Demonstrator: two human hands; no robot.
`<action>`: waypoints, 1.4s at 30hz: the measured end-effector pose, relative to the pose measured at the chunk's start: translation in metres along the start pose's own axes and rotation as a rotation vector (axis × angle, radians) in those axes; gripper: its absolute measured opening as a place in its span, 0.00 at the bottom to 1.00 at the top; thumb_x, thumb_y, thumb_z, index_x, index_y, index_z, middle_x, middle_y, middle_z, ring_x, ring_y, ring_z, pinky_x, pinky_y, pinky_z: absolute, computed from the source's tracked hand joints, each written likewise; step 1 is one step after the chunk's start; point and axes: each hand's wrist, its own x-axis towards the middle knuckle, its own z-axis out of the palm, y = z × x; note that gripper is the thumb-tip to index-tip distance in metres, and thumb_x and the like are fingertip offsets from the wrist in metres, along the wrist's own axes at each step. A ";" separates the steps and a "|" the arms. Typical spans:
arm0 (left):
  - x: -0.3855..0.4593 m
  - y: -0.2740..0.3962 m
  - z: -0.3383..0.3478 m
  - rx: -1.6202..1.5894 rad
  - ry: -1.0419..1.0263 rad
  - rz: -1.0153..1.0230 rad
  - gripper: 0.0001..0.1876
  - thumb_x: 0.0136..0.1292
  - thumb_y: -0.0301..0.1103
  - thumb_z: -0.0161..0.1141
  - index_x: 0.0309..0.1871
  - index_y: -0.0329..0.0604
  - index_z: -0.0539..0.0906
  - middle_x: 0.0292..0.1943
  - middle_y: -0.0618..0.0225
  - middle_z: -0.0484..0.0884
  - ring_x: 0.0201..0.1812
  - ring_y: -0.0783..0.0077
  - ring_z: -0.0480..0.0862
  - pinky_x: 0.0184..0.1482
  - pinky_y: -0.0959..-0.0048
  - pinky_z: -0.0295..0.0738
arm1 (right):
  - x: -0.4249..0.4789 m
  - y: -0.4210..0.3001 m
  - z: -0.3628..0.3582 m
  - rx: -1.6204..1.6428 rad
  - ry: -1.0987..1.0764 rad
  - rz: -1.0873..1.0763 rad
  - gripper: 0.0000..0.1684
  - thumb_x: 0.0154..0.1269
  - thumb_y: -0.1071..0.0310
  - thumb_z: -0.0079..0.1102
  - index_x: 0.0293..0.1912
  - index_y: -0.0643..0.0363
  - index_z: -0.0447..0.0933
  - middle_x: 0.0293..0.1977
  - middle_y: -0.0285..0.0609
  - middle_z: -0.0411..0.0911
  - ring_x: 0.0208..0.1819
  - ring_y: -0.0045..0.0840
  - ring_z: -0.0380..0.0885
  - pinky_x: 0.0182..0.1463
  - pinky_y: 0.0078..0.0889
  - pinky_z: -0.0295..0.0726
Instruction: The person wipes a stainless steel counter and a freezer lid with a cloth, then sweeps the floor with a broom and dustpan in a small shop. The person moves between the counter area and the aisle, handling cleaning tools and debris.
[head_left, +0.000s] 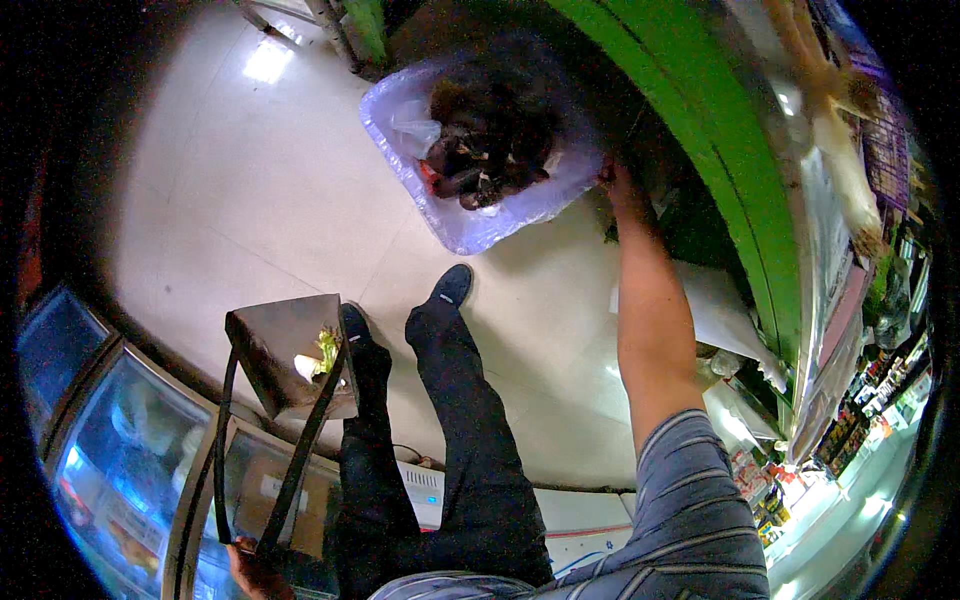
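Observation:
At the lower left my left hand (255, 571) grips the black handle of a dark dustpan (281, 326); the handle's two bars run down to the pan. A scrap of green leaf (328, 349) and a pale piece of vegetable (307, 367) lie in the pan. My right arm stretches forward, and my right hand (610, 180) holds the right rim of a waste bin lined with a pale purple plastic bag (469, 234). Shadow and blur hide most of its fingers. Dark rubbish (491, 142) and a clear plastic scrap (417, 133) fill the bin.
Green-faced shelving (720, 150) curves along the right, with vegetables and packaged goods beyond. Glass-topped freezers (127, 450) stand at the lower left. A white appliance (424, 487) sits behind my legs. Pale tiled floor (247, 187) lies ahead; metal legs (334, 34) stand at the top.

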 end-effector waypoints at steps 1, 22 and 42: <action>0.002 -0.004 0.004 -0.027 0.089 -0.024 0.19 0.72 0.52 0.49 0.34 0.45 0.72 0.26 0.72 0.68 0.27 0.69 0.72 0.30 0.69 0.73 | -0.003 -0.004 -0.008 0.073 -0.024 0.021 0.15 0.69 0.50 0.54 0.38 0.52 0.69 0.26 0.34 0.64 0.25 0.26 0.60 0.33 0.37 0.66; -0.030 0.037 0.005 0.090 -0.189 0.179 0.24 0.70 0.54 0.51 0.36 0.37 0.75 0.33 0.64 0.75 0.34 0.68 0.73 0.38 0.66 0.68 | -0.389 0.034 -0.106 0.699 -0.064 0.330 0.13 0.71 0.57 0.55 0.33 0.52 0.69 0.16 0.26 0.60 0.15 0.16 0.57 0.26 0.30 0.66; -0.035 0.068 -0.017 0.102 -0.153 0.249 0.26 0.65 0.61 0.57 0.35 0.43 0.77 0.30 0.74 0.69 0.32 0.74 0.67 0.37 0.71 0.60 | -0.499 0.039 -0.178 0.504 -0.263 0.509 0.08 0.64 0.66 0.57 0.40 0.58 0.70 0.22 0.36 0.72 0.17 0.19 0.67 0.17 0.26 0.66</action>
